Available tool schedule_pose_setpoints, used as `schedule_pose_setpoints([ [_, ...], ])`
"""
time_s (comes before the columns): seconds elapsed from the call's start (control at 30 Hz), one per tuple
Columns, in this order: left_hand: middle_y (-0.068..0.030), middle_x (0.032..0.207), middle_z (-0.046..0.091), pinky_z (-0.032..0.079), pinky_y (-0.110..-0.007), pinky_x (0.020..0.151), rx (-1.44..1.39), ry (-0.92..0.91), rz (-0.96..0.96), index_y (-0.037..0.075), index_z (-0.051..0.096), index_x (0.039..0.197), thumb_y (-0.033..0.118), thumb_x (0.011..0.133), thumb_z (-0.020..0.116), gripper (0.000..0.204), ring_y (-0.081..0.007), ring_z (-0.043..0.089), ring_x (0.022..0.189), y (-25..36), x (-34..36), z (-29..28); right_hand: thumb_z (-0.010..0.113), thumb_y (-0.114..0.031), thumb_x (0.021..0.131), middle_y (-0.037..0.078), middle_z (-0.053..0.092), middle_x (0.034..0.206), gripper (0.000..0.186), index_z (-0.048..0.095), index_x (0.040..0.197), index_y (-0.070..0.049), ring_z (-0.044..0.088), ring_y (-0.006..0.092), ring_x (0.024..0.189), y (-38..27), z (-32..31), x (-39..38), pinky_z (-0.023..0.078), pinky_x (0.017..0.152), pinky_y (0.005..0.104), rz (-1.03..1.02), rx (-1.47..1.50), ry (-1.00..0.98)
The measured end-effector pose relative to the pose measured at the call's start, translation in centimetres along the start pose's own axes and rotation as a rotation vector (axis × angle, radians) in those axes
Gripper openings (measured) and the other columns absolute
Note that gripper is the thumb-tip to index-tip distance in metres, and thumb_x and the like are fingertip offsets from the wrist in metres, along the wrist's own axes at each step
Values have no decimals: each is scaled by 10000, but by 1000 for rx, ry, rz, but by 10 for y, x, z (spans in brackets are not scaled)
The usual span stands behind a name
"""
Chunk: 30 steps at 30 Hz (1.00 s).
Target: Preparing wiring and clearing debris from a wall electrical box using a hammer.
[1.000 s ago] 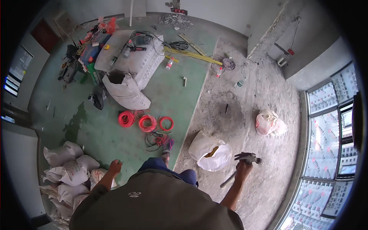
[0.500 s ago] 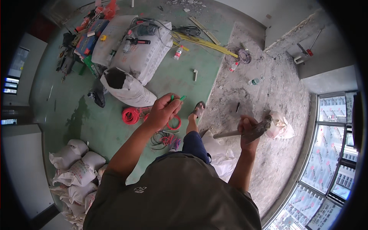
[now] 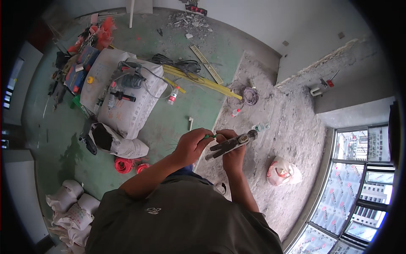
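In the head view, the person's right hand (image 3: pixel 234 158) grips a hammer (image 3: pixel 229 145), its fingertips meeting those of the left hand (image 3: pixel 188 146), which pinches a small green piece (image 3: pixel 207 136) just left of the hammer's head. A clear bottle (image 3: pixel 263 127) lies beyond the hammer, a white bag (image 3: pixel 277 171) to its right, and red coils (image 3: pixel 123 165) well to its left.

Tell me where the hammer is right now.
In the head view, the hammer is just right of the picture's middle, in the right hand, with the left hand close by on its left.
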<state>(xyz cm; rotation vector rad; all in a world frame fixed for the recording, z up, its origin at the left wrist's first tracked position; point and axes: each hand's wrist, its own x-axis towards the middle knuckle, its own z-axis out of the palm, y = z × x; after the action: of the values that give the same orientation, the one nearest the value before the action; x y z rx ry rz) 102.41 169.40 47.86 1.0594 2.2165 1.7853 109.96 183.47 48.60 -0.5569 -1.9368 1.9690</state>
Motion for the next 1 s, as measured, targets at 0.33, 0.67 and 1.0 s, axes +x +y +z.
schedule_pose_setpoints([
  [0.33, -18, 752, 550, 415, -257, 597, -497, -203, -260, 13, 594, 987, 90, 955, 562, 89, -83, 503, 664, -78, 166, 5, 644, -96, 907, -7, 576, 761, 92, 638, 878, -9, 502, 56, 643, 5, -23, 191, 393, 554, 211, -49, 37, -144],
  [0.67, 50, 696, 486, 357, -226, 589, -700, -384, -429, 56, 573, 886, 180, 972, 571, 151, -39, 421, 648, -185, 442, -37, 680, -309, 888, 52, 582, 820, 297, 648, 961, -23, 553, 138, 741, -7, -4, 489, 430, 679, 270, -235, 61, -362],
  [1.0, -11, 666, 571, 392, -265, 511, -437, -158, -462, 47, 576, 889, 204, 960, 578, 173, -71, 491, 560, -254, 623, -67, 651, -146, 924, 13, 641, 791, 144, 672, 924, -4, 540, 55, 672, -20, 28, 709, 404, 582, 197, 18, 105, -401],
])
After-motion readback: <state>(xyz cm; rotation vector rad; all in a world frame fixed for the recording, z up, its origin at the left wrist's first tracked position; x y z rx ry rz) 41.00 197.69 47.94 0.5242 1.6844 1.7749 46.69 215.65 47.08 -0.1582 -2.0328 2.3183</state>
